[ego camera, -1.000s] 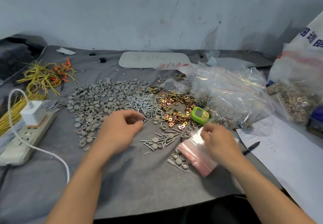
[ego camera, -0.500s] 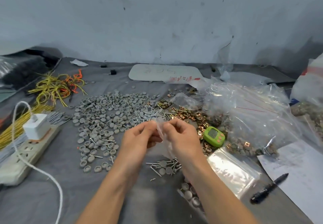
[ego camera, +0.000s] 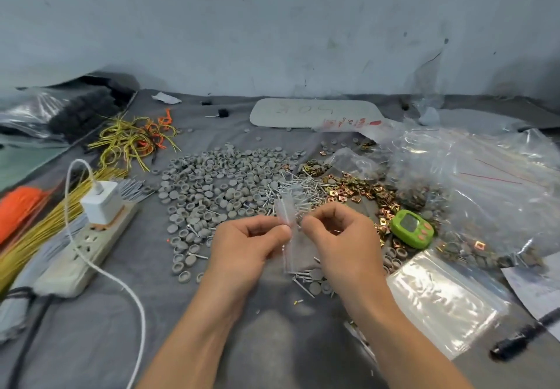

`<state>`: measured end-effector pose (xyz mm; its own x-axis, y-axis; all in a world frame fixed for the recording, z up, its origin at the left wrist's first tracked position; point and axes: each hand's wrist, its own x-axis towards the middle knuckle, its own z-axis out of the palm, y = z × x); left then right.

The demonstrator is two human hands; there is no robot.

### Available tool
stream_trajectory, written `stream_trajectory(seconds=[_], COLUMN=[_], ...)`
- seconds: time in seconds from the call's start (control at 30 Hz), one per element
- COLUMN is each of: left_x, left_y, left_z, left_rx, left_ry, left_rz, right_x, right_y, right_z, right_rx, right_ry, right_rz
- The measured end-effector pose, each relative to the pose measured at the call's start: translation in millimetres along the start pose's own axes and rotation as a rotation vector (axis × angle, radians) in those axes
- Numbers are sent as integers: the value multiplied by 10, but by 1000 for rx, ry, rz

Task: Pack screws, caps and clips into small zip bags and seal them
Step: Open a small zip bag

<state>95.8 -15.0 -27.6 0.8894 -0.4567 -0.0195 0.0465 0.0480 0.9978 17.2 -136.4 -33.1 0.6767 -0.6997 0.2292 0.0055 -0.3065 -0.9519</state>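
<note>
Opening a small zip bag (ego camera: 287, 217) at frame centre, head view | left hand (ego camera: 245, 246) and right hand (ego camera: 342, 237) each pinching one side of its mouth | next, likely: spreading the mouth, then reaching for screws (ego camera: 300, 188), caps (ego camera: 218, 182) and clips (ego camera: 354, 190) just above | unclear: bag contents, mouth parted or not, right fingertips curled from sight

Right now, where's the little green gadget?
In the head view, the green gadget lies right of the right hand, beside the brass clips.
</note>
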Motion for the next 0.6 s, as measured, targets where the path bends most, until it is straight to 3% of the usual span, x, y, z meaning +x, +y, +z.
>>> stream_trajectory(seconds=[0.07,0.2,0.4,0.5,0.6], left_x=[28,9,-130,-108,-95], left_y=[12,14,62,72,71], left_z=[-31,-130,-94,-101,-97], left_rx=[38,220,571,577,437], left_ry=[105,208,123,65,-44], left_rz=[21,137,246,202,102], right_x=[-25,-67,-104,-77,-46], right_y=[-18,-68,-55,-24,-23], right_z=[-23,41,137,81,6], right_rx=[-94,20,83,62,51], right_ry=[29,-205,-346,-333,-374], right_rz=[-74,-62,-7,-8,19])
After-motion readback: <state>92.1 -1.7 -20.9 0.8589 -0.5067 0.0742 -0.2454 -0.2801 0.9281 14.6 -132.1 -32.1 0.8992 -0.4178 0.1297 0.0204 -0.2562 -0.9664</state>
